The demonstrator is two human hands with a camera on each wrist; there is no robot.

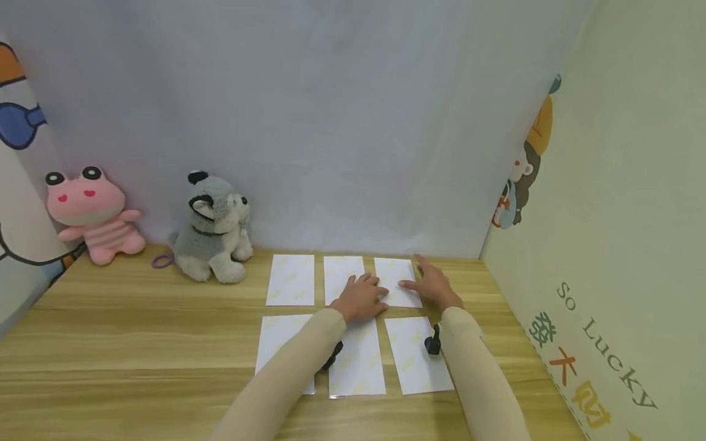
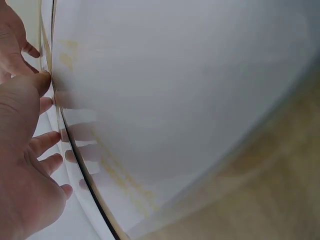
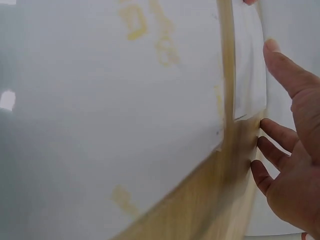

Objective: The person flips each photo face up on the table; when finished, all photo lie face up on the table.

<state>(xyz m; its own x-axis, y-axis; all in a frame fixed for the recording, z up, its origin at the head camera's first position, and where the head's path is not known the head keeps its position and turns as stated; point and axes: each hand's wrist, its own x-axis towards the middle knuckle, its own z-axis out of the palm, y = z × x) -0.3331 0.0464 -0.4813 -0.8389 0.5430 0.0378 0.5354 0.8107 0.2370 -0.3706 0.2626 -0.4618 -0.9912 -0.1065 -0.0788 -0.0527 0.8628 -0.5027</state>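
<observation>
White rectangular sheets with faint yellow marks lie in two rows of three on the wooden table. My left hand (image 1: 361, 298) spreads its fingers over the gap between the back middle sheet (image 1: 337, 275) and the back right sheet (image 1: 394, 278). Beside that sheet's right edge is my right hand (image 1: 437, 288), its thumb reaching over the sheet and its fingers extended. In the right wrist view, the fingers (image 3: 276, 156) are apart and grip nothing. The left forearm partly hides the front left sheet (image 1: 276, 337) and front middle sheet (image 1: 358, 367). The front right sheet (image 1: 413, 367) lies by the right sleeve.
At the table's back left sit a grey plush dog (image 1: 212, 236) and a pink plush toy (image 1: 96, 214), with a purple ring (image 1: 162, 261) between them. A pale curtain (image 1: 353, 122) hangs behind; a printed wall (image 1: 618, 245) bounds the right side. The back left sheet (image 1: 291, 280) is uncovered.
</observation>
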